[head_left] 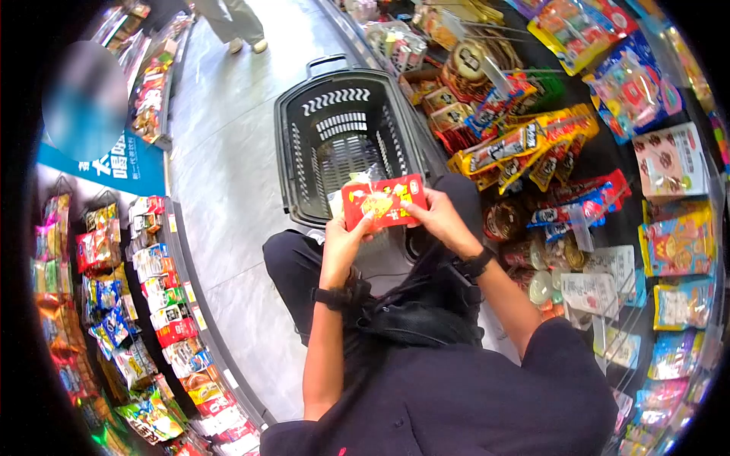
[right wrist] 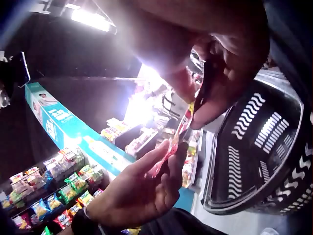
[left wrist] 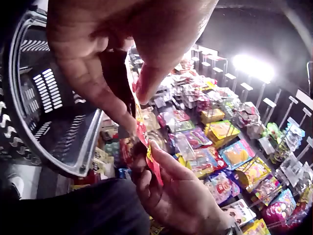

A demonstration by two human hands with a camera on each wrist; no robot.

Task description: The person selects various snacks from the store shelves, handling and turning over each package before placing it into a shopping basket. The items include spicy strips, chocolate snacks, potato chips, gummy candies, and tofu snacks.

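A flat red snack packet (head_left: 384, 202) with yellow print is held up in front of my lap, its printed face toward me in the head view. My left hand (head_left: 343, 237) pinches its left end, thumb on the front. At the other end my right hand (head_left: 446, 223) grips it between thumb and fingers. Both wrist views catch the packet (left wrist: 147, 144) nearly edge-on, thin and slightly bent. Just beyond the hands stands a black shopping basket (head_left: 286, 163) on the floor, its slotted bottom showing.
Racks of bagged snacks (head_left: 525, 144) rise close on my right, some packets sticking out on hooks. Another snack shelf (head_left: 171, 304) runs along the left, with a blue sign (head_left: 114, 167) at its end. Grey tiled floor (head_left: 220, 167) lies between. A person's legs (head_left: 232, 23) stand farther up the aisle.
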